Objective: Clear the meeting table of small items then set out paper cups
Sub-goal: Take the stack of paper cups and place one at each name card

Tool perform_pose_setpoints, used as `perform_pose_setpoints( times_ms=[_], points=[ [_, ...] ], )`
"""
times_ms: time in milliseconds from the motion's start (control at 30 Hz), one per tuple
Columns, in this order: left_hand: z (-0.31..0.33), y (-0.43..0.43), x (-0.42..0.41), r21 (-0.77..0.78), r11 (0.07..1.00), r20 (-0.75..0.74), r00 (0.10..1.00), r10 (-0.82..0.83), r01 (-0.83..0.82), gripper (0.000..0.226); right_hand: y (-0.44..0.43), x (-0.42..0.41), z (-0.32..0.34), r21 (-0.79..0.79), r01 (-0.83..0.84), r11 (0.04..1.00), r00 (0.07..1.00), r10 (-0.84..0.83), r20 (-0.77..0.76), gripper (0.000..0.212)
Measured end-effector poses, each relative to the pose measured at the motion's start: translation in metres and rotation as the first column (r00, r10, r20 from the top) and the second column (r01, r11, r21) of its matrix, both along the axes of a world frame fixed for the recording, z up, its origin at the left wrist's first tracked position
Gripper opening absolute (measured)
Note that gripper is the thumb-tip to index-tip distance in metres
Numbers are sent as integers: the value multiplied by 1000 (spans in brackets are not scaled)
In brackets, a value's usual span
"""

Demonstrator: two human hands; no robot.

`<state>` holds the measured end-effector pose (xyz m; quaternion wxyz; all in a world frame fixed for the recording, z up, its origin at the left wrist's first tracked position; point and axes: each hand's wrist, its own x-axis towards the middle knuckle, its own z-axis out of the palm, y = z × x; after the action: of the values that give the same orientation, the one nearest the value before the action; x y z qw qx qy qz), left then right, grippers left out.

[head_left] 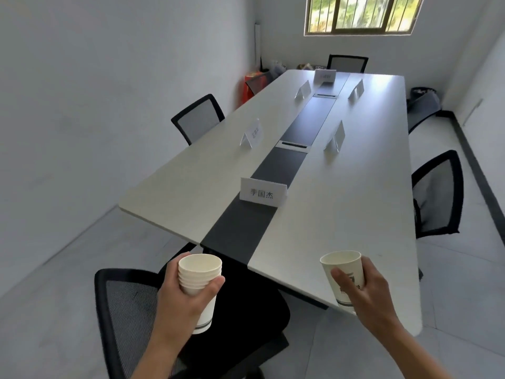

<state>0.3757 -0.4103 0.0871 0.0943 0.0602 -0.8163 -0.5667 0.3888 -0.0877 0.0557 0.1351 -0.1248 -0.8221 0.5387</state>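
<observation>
My left hand (185, 294) grips a nested stack of several white paper cups (200, 272), held upright over the black chair at the near end of the table. In my right hand (363, 291) is a single white paper cup (343, 269) with a grey band and print, held upright above the near right edge of the long meeting table (355, 203). The tabletop is light with a dark strip down its middle. No cup stands on it.
Several white name cards stand on the table, the nearest (263, 192) on the dark strip. Black mesh chairs stand at the near end (128, 305), left side (198, 119), right side (437, 192) and far end (347, 63). Bags lie in the far corners.
</observation>
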Motion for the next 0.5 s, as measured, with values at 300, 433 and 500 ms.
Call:
perform_pose_setpoints(
  times_ms=[300,433,500],
  points=[
    [1,19,-160,18,997,13,997,-76,75,69,19,-151,13,87,80,993,996,-83,40,64],
    [-9,27,-202,0,997,38,996,-82,82,65,29,-214,0,59,73,996,991,-79,106,61],
    [-14,31,-218,16,998,66,996,-59,58,64,36,-253,-15,39,49,998,989,-54,139,67]
  ],
)
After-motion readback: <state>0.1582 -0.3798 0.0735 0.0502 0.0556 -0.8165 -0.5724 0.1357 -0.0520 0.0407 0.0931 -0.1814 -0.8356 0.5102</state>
